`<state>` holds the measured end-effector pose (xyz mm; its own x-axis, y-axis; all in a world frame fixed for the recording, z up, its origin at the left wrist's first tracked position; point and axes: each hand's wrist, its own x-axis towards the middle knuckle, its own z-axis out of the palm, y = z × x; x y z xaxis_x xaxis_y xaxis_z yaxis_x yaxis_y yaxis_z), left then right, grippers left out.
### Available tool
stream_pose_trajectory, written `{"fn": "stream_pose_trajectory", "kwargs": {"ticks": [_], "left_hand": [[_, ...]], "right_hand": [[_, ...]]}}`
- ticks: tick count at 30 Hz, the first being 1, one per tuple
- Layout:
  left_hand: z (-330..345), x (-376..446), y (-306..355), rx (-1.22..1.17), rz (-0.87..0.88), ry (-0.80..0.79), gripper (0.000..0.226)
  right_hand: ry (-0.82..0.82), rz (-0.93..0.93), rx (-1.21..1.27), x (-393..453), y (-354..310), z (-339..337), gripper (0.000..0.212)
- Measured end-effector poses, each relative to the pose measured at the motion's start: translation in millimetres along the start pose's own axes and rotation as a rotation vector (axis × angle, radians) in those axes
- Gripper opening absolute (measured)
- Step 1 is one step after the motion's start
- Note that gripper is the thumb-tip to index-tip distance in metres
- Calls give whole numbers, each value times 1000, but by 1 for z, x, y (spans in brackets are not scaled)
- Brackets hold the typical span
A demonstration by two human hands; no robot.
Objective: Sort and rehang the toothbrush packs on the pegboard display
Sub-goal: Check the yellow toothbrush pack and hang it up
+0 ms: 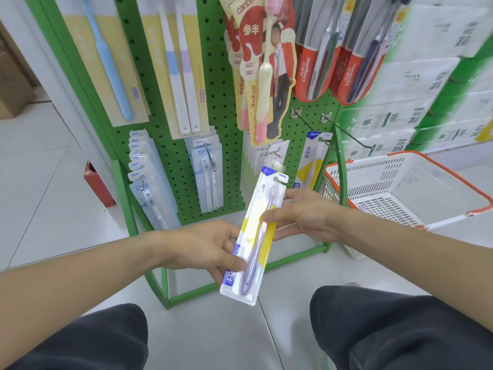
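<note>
I hold a long white-and-yellow toothbrush pack [257, 236] with a lilac brush inside, tilted in front of the green pegboard [226, 108]. My left hand [210, 249] grips its lower half. My right hand [301, 214] pinches its middle from the right side. A matching pack [312, 161] hangs on a low right peg. Two bare hooks [346, 134] stick out above it. Clear twin-brush packs [208, 169] and a fanned row of clear packs [146, 177] hang at lower left.
A white plastic basket [405, 188] with orange rim stands on the floor to the right. Red Colgate packs [336, 49] and a cream brush pack [264, 76] hang higher up. Stacked white cartons [426, 84] fill the right. My knees are below, the stand's green base frame [266, 265] between.
</note>
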<state>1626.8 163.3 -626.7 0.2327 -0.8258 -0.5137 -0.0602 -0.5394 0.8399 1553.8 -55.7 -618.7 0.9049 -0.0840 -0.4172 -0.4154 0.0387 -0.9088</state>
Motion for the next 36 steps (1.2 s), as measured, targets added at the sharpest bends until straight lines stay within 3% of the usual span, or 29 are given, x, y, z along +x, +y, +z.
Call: {"fn": "stream_pose_trajectory", "kwargs": {"ticks": [7,11,13,15,17,21,27,30,32,36], "left_hand": [[3,4,-3,-41,-44,63,24],[15,10,-7,-89,-88,236,28],[20,15,-6,41,-51,367,34],[22,17,-8,338,-38,430,44],[25,17,-8,549,-48,431,51],[33,17,-7,672,-69,410,54],[31,19,-11,713,-80,284,23],[24,19,-17,656,-97,241,24],[19,21,-21,556,-97,223,34],[10,27,-26,288,-27,307,16]], "right_hand": [[13,-23,-55,-1,7,9,45],[74,38,-77,-1,10,14,43],[65,75,-80,0,11,17,42],[48,95,-60,1,13,19,40],[45,113,-29,2,15,20,35],[40,162,-14,3,22,25,25],[-48,202,41,6,27,26,31],[-111,213,78,7,29,21,56],[-80,173,-17,6,28,16,49],[4,84,-105,10,28,9,26]]}}
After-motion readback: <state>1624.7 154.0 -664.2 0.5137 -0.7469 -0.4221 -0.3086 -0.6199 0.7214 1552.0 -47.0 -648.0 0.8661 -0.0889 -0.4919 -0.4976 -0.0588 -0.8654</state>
